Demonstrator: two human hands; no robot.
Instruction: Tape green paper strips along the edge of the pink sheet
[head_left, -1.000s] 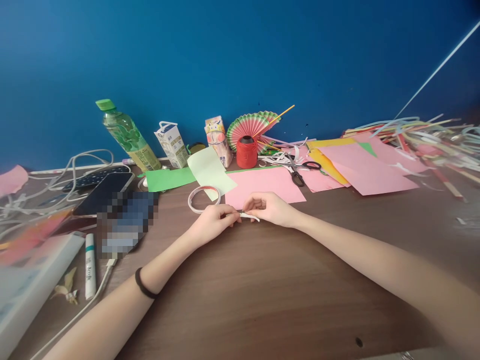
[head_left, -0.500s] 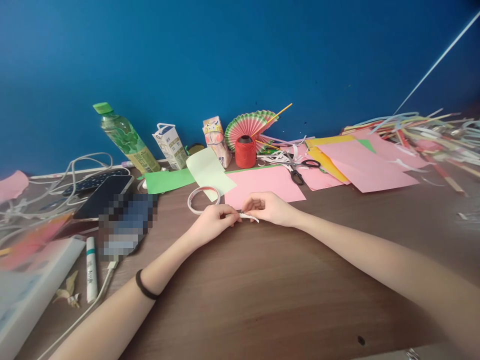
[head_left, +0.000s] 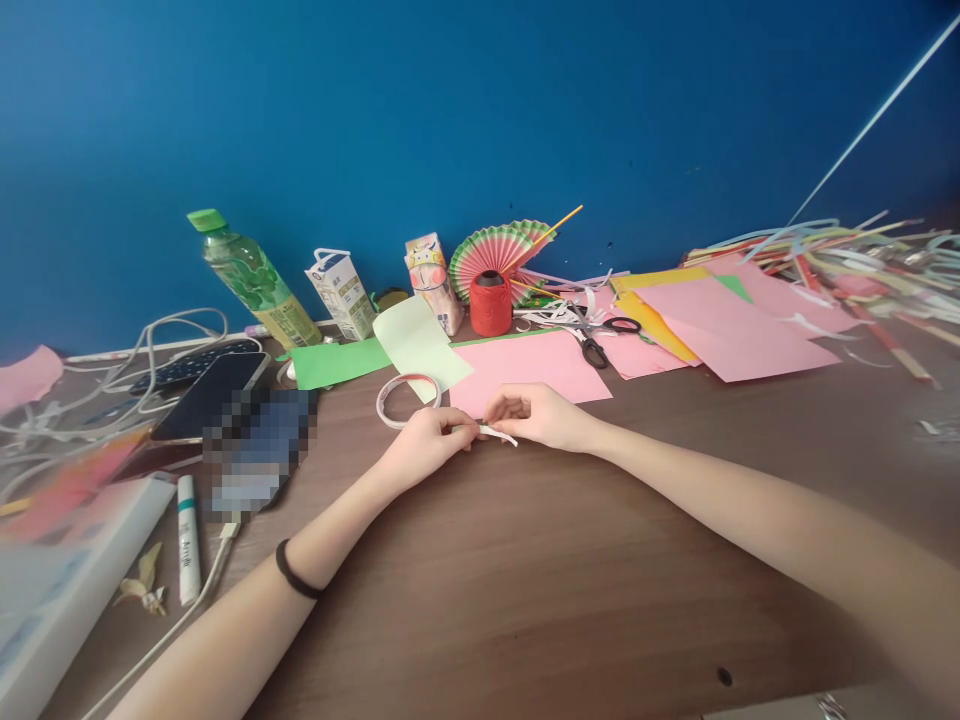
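1. Left hand: thumb and fingertips pinching a white strip. Dark band on that wrist.
2. Right hand: thumb and finger pinched on the same strip, remaining fingers curled in.
3. Strip location: between the two hands, just in front of the near edge of the pink sheet. One end pokes out under the right fingers, pointing right and slightly down (the other end is hidden by the left hand). Can't tell if it touches the table.
4. Tape roll: flat on the table, just beyond the left hand.
5. Pale green sheet: behind the roll, overlapping the left part of the pink sheet and the end of a green sheet.
6. Scissors: beyond the right hand, handles toward the person, blades among white scraps.
7. Back row by the wall: green-capped bottle, two drink cartons, red spool, pleated fan behind the spool.
8. Left side: marker, phone, white cables.
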